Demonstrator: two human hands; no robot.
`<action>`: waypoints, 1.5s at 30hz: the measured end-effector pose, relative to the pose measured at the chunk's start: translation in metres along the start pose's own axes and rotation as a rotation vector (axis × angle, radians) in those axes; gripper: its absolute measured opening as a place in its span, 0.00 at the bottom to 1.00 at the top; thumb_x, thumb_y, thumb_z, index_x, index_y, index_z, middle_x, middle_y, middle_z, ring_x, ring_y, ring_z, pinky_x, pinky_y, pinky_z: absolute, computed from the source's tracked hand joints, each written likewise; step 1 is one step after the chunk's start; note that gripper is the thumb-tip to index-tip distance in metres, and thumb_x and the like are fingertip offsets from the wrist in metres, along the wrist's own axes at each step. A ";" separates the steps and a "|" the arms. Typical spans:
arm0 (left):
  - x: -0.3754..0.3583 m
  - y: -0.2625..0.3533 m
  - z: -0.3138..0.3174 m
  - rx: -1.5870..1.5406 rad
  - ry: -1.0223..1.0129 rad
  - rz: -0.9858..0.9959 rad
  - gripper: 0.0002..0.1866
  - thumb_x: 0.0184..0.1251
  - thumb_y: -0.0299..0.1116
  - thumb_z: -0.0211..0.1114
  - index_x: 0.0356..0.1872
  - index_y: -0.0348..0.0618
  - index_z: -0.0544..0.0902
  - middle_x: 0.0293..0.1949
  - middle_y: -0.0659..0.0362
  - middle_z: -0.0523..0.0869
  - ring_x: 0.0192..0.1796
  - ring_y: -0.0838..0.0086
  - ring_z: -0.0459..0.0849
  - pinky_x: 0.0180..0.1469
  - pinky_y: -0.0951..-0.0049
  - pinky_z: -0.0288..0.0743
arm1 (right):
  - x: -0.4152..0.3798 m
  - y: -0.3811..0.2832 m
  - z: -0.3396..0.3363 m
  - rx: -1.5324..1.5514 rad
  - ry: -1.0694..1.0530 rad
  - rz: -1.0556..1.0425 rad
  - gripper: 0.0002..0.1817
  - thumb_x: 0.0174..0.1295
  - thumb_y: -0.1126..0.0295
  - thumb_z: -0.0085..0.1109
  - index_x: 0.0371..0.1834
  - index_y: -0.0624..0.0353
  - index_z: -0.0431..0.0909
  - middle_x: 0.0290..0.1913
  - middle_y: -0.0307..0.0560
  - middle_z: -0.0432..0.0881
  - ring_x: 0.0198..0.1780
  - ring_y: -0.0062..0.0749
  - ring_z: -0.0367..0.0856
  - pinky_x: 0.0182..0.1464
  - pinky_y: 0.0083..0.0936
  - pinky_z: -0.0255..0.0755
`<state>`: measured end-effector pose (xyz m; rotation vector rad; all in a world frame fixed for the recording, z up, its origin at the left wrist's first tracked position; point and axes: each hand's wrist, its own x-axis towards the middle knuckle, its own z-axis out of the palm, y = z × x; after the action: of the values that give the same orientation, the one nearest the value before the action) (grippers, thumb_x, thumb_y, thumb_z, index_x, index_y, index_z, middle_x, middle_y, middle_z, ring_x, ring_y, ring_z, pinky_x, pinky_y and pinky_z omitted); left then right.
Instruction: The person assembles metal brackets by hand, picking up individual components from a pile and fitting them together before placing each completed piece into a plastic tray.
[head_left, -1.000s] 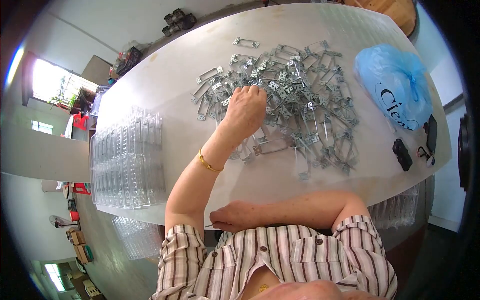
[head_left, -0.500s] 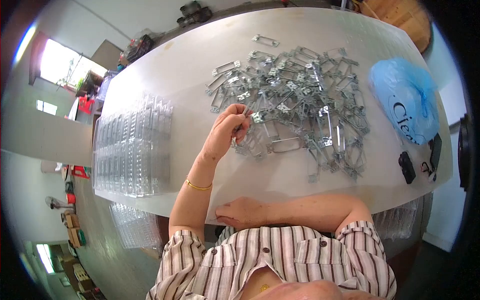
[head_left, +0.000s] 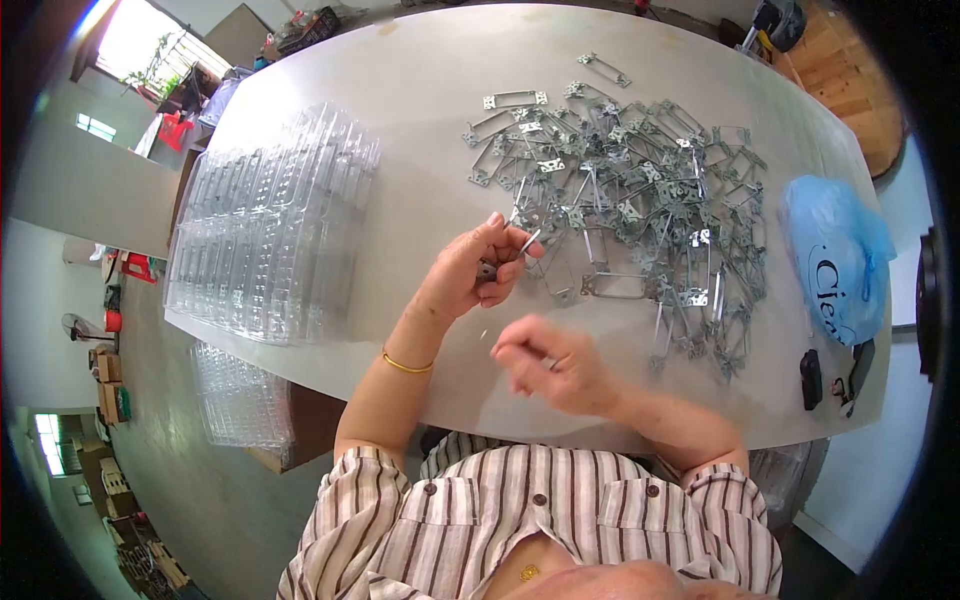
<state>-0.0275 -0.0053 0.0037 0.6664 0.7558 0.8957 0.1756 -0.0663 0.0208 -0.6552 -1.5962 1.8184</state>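
My left hand, with a gold bangle at the wrist, is closed around a metal bracket. One end of the bracket sticks out past the fingertips, and the palm hides part of it. Below and to the right, my right hand hovers over the table with its fingers curled together, slightly blurred; whether something small is pinched in them cannot be made out. A tiny pale speck shows just off its fingertips. Beyond both hands spreads a loose pile of frame-shaped metal brackets.
Clear plastic trays are stacked on the table's left side. On the right lie a tied blue plastic bag and a small black object. More clear trays sit lower, beside the table's left edge.
My right hand has risen from the table's front edge towards my left hand. My left hand has turned and pulled back slightly from the pile, still holding metal. The camera view has shifted.
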 end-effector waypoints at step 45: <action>-0.007 -0.016 0.007 0.641 0.066 0.132 0.25 0.83 0.53 0.56 0.49 0.37 0.87 0.23 0.72 0.72 0.23 0.88 0.67 0.23 0.82 0.59 | 0.011 -0.015 -0.047 -0.067 0.392 0.164 0.07 0.77 0.70 0.56 0.49 0.62 0.72 0.21 0.38 0.80 0.22 0.15 0.76 0.24 0.17 0.70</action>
<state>-0.0178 -0.0203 -0.0021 1.2664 1.0808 0.7932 0.2040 -0.0250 0.0288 -1.1254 -1.3756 1.6258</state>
